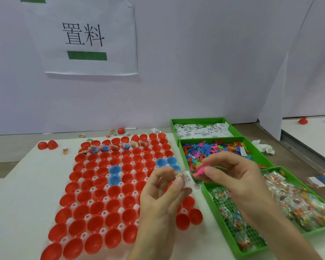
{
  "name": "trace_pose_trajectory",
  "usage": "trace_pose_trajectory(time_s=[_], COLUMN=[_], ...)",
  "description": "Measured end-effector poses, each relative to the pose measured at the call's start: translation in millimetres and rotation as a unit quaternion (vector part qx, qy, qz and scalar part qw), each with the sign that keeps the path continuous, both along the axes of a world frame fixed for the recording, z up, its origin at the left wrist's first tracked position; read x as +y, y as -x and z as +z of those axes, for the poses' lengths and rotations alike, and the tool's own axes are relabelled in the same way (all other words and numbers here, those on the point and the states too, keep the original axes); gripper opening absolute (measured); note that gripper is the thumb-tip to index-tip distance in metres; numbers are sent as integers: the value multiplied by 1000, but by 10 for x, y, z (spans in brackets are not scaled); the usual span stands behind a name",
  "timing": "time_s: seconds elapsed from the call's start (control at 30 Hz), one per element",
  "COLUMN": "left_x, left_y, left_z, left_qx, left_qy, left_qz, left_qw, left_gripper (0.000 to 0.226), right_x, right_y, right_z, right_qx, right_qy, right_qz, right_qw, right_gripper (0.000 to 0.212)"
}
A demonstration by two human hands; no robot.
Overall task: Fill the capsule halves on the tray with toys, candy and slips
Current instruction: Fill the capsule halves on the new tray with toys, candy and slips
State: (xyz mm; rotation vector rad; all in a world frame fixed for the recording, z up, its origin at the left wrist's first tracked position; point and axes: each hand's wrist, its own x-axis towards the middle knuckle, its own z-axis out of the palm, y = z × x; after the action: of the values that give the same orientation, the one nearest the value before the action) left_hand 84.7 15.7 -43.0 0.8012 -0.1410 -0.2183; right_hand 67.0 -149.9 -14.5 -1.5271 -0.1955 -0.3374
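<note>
Between the thumb and fingers (162, 173) of the left hand (163, 201): a small white printed slip (185, 178) is being pinched and held upright. Something coloured is showing at its upper left corner; cannot tell what. The other left fingers are curling loosely behind it.

Just right of the slip, nearly touching it, the right hand (238, 177) is pinching a pink toy (200, 172) between thumb and forefinger. The toy is sticking out leftward past the fingertips. The other right fingers are curling inward over it.

Below and left of both sets of fingers, the white tray (102, 231) is lying on the table (17, 203). It is carrying rows of red capsule halves (99, 207), open side up, with a few blue capsule halves (114, 169) among them. The left palm is covering part of the tray's right edge. Well beyond the fingers, in the second row from the back, several filled halves (105, 147) are showing contents. Those nearer the fingers are showing bare interiors.

Directly behind the right fingers, the green bin of toys (182, 151) is sitting. Beyond that is the bin of slips (195, 120). Under the right wrist, the bin of candy packets (221, 226) is lying, with more candy packets (298, 203) heaped to its right.

Far left of the fingers, two loose red halves (47, 145) are resting on the table.
</note>
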Motion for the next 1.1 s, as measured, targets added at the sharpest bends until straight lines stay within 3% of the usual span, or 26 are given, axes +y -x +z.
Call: trace_pose_trajectory(time_s=[0.23, 0.47, 0.63, 0.87, 1.1], left_x=[-44, -49, -68, -55, -20], left_y=[46, 49, 92, 94, 65], left_z=[-48, -31, -13, -21, -41], left_qx=[-62, -64, -95, -117, -114], left_qy=[-100, -110, -147, -205, -216], left_qz=[62, 103, 134, 205, 209], left_qw=[991, 987, 975, 950, 947], left_gripper=[26, 16, 9, 17, 19], right_x=[164, 213, 188, 201, 255], right_y=[34, 65, 54, 63, 82], right_z=[-44, -2, -41, -42, -20], right_qx=[-8, 16, 6, -8, 11], right_qy=[7, 24, 63, 134, 119], right_qz=[-31, 14, -16, -55, -24], right_qw=[999, 999, 998, 989, 993], right_gripper=[14, 18, 28, 33, 33])
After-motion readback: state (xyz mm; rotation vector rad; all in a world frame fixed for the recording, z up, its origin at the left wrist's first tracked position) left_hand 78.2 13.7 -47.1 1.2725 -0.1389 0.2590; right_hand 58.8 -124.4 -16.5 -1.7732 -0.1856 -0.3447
